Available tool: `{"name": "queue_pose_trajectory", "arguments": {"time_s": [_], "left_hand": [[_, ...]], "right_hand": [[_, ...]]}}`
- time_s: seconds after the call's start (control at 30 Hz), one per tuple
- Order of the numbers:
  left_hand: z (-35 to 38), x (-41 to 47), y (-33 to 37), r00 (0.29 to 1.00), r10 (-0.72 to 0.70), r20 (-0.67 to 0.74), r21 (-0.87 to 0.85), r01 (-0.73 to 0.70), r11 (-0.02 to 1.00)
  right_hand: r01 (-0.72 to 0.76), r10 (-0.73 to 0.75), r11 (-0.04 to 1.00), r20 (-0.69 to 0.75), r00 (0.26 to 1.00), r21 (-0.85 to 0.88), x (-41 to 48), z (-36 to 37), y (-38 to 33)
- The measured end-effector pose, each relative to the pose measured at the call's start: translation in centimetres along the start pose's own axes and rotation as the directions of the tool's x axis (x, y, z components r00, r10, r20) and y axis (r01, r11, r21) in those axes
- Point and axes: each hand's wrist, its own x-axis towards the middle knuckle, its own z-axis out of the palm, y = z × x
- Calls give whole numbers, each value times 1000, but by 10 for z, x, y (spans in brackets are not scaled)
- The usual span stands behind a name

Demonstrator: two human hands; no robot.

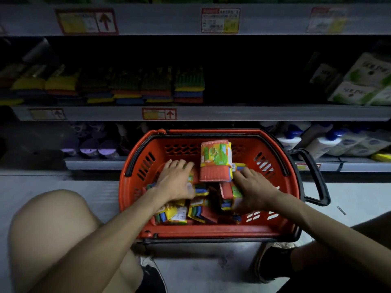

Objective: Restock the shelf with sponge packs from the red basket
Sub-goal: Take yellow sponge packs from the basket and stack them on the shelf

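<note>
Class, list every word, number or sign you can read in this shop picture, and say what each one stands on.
Up arrow, black on white: top-left shelf tag.
Up arrow, red on white: middle shelf tag.
Dark up arrow: left tag on that rail.
Top-centre price tag: print too blurred to read.
Top-right tag: blurred.
Upright sponge pack: printing unreadable.
White packs at right: lettering unreadable.

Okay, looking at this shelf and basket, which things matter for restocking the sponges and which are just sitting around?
For the job:
- red basket
- sponge packs in it
- left hand and right hand, both down among the packs
- stocked sponges on the middle shelf, dark gap to their right

Just around:
- white boxes
- white bottles
- purple items
- price tags
</note>
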Motion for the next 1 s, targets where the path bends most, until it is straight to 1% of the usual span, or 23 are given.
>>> {"name": "queue_pose_trajectory", "arguments": {"time_s": [0.03, 0.07, 0.1, 0.17, 0.23, 0.3, 0.33, 0.4, 0.43, 0.47, 0.5, 0.57, 0.63, 0.7, 0.77, 0.83, 0.9, 0.97, 1.0], "left_hand": [[-5, -2, 1, 1000, -23, 0, -118, 23, 993], [-9, -5, 0, 999, -45, 12, -262, 46, 964], [-14, -9, 0, 998, -56, 19, -409, 58, 911], [-24, -17, -2, 997, -65, 35, -633, 73, 771], [-32, -25, -3, 995, -66, 74, -804, 99, 586], [-40, -35, -1, 993, -48, 108, -910, 119, 398], [-42, -38, 0, 992, -41, 123, -936, 129, 326], [-48, -46, 2, 990, -27, 140, -968, 143, 206], [-52, -51, 4, 988, -25, 153, -975, 155, 162], [-54, -55, 6, 985, -23, 169, -975, 170, 144], [-56, -59, 7, 983, -14, 181, -973, 182, 142], [-59, -64, 11, 981, 11, 192, -973, 189, 130], [-59, -66, 15, 985, 7, 175, -979, 173, 112], [-58, -66, 17, 988, -40, 152, -984, 155, 92], [-58, -66, 15, 983, -85, 164, -981, 171, 94], [-63, -66, 10, 977, -61, 204, -972, 210, 108], [-70, -65, 2, 971, -6, 240, -967, 239, 86], [-82, -64, -3, 975, -18, 223, -972, 224, 69], [-88, -64, -5, 978, -39, 204, -975, 206, 81]], "right_hand": [[-24, 23, 993, 10, 1000, 114, -4, -10, -3], [-46, 44, 973, 13, 999, 228, -8, -22, -7], [-80, 75, 943, 28, 997, 323, -13, -34, -12], [-96, 92, 896, 31, 995, 434, -20, -52, -16], [-95, 85, 833, 43, 995, 545, -30, -68, -16], [-101, 46, 685, 96, 994, 722, -42, -82, -16], [-105, 32, 604, 108, 994, 790, -46, -87, -16], [-110, 28, 452, 109, 994, 885, -54, -96, -20], [-107, 29, 372, 104, 994, 922, -57, -98, -22], [-108, 42, 303, 100, 994, 947, -59, -98, -24], [-112, 51, 269, 101, 994, 957, -61, -98, -25], [-107, 86, 241, 89, 992, 965, -62, -99, -33], [-77, 109, 250, 51, 993, 965, -62, -97, -42], [-25, 115, 291, -9, 993, 956, -62, -94, -53], [-24, 156, 292, -23, 987, 956, -62, -93, -58], [-20, 149, 295, -25, 989, 955, -59, -93, -55], [-30, 189, 286, -26, 982, 958, -59, -99, -48], [-11, 226, 262, -51, 973, 965, -61, -106, -37], [20, 223, 274, -84, 971, 962, -62, -111, -33]]}}
